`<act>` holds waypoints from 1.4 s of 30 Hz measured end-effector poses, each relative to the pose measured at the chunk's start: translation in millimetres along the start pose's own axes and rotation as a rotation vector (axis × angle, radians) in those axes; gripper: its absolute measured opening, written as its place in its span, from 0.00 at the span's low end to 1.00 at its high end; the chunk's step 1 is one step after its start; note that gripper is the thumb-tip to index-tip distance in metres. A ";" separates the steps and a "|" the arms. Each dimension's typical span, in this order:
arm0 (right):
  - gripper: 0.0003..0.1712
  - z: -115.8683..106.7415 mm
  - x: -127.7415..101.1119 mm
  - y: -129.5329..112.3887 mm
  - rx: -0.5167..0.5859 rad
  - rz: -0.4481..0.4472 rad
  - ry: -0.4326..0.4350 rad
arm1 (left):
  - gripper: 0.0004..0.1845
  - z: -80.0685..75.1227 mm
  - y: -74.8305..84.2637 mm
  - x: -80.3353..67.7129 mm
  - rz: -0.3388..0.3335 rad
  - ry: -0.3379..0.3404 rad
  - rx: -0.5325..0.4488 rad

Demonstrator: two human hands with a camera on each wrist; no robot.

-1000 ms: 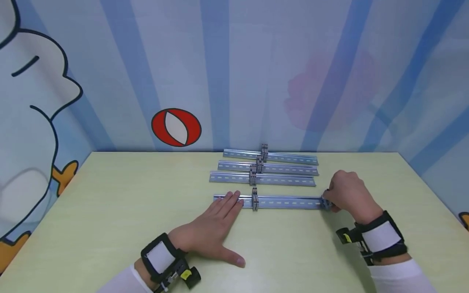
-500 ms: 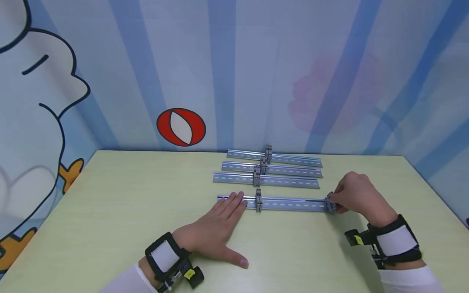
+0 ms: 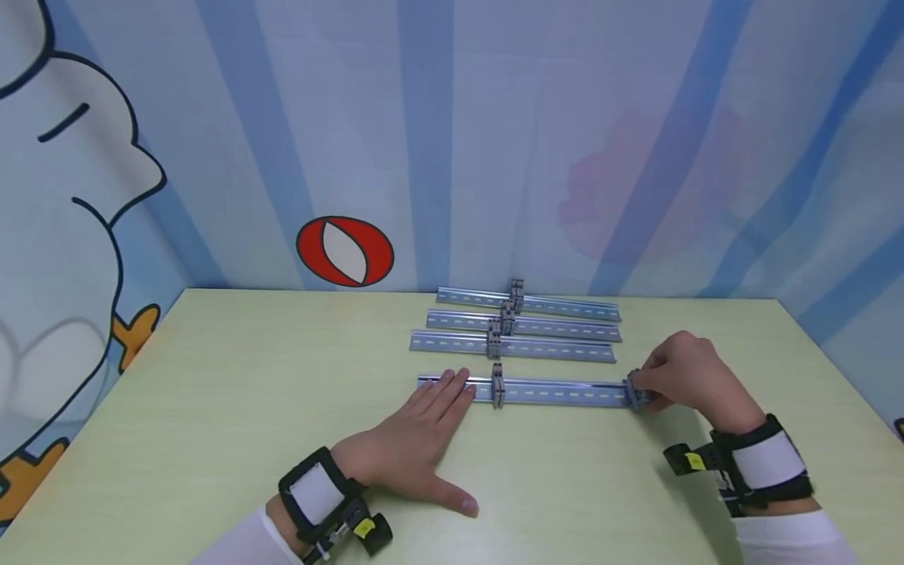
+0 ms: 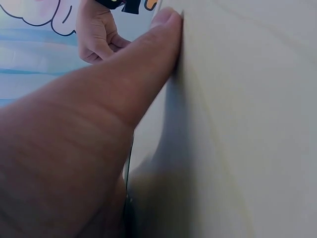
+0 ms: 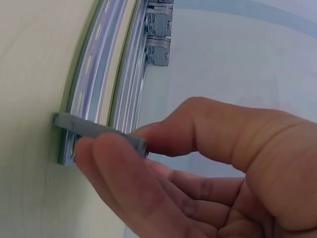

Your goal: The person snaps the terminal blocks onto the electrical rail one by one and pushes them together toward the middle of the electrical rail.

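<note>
In the head view, a slotted metal DIN rail (image 3: 565, 393) lies crosswise on the table, nearest to me. My left hand (image 3: 406, 451) rests flat on its left end, fingers straight and thumb spread onto the tabletop. A slim grey terminal block (image 3: 497, 386) stands across this rail, just right of those fingertips. At the rail's right end, my right hand (image 3: 695, 382) pinches another grey terminal block (image 5: 94, 128) between thumb and fingers. The right wrist view has that block lying across the rail's end; whether it is clipped on cannot be told.
Behind are three more DIN rails, the front one (image 3: 551, 348), the middle one (image 3: 565, 328) and the back one (image 3: 572, 309), each bearing grey blocks. A patterned backdrop (image 3: 480, 157) rises at the rear edge of the pale table (image 3: 247, 377).
My right wrist has swung slightly outward to the right, the block still pinched at the rail's end. The left hand stays on the rail. The head view has shifted a little.
</note>
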State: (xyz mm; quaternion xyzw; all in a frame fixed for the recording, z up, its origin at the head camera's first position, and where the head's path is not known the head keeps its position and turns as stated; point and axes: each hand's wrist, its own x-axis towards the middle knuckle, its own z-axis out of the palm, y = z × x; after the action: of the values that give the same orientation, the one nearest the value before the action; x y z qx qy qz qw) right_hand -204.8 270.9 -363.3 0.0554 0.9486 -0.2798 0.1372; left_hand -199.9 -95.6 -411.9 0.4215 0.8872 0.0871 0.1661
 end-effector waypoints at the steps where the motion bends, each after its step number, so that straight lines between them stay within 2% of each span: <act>1: 0.11 0.4 0.7 0.0 0.004 -0.003 0.002 | 0.68 -0.5 0.1 -0.2 -0.001 -0.001 -0.001; 14: 0.12 14.4 4.0 -8.5 0.034 -0.048 0.036 | 0.69 -1.0 0.5 0.8 -0.010 -0.009 0.009; 28: 0.18 25.5 4.6 -18.7 0.074 -0.075 0.080 | 0.68 -2.4 1.6 -1.3 -0.004 -0.003 0.001; 42: 0.15 34.3 5.1 -27.9 0.111 -0.085 0.102 | 0.68 -1.2 1.1 -1.5 0.000 0.003 0.002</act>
State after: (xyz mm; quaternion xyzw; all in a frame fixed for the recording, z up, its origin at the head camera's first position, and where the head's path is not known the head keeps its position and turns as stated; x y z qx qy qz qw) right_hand -206.9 229.0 -378.0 0.0365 0.9389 -0.3342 0.0733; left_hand -198.7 -96.1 -410.1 0.4216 0.8875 0.0868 0.1643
